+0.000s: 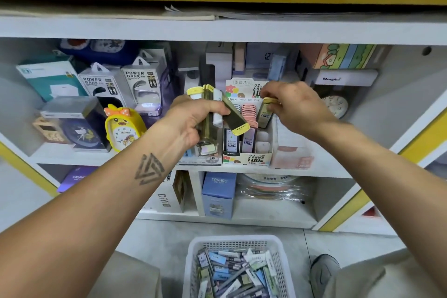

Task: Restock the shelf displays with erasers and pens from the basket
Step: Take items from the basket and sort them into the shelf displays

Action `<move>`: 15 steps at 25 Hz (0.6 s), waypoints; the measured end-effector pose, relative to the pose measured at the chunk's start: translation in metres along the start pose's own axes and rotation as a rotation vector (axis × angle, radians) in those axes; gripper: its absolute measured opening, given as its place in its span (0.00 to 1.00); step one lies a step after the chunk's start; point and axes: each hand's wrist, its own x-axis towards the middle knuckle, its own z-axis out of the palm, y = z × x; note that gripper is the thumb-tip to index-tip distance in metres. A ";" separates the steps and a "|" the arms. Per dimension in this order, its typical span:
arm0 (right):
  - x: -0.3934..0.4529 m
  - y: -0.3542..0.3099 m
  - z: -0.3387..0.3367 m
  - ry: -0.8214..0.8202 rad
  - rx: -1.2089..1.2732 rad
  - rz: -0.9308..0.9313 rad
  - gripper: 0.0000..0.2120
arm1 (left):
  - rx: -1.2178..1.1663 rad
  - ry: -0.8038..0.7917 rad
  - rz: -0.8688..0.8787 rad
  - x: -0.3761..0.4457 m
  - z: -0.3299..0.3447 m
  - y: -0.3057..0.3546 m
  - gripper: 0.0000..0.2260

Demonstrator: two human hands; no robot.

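head view, "power bank" boxes [125, 82], "cruhre" box [219, 191]

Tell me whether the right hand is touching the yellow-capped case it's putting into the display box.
Touching. In the head view, the right hand pinches the yellow cap of the case between its fingertips, above the display box.

Bright, even light falls from above, with little glare except on the plastic-wrapped packs [271, 191] at five o'clock of the middle. The shelf [217, 29] throws soft shadow into the cubby behind. Wide-angle bending curves the shelf edges at nine and three o'clock. Back-row boxes [220, 60] look soft, and the corners blur.
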 end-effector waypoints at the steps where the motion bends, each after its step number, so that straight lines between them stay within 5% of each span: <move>1: 0.001 -0.001 0.002 -0.005 -0.019 -0.004 0.12 | 0.000 -0.002 0.003 -0.001 0.000 0.000 0.27; 8: 0.005 0.000 0.011 -0.035 0.039 -0.003 0.14 | -0.009 -0.001 0.014 -0.002 -0.003 0.004 0.28; 15: 0.004 -0.012 0.008 0.079 0.006 -0.001 0.07 | -0.027 0.005 0.012 -0.005 -0.006 0.006 0.28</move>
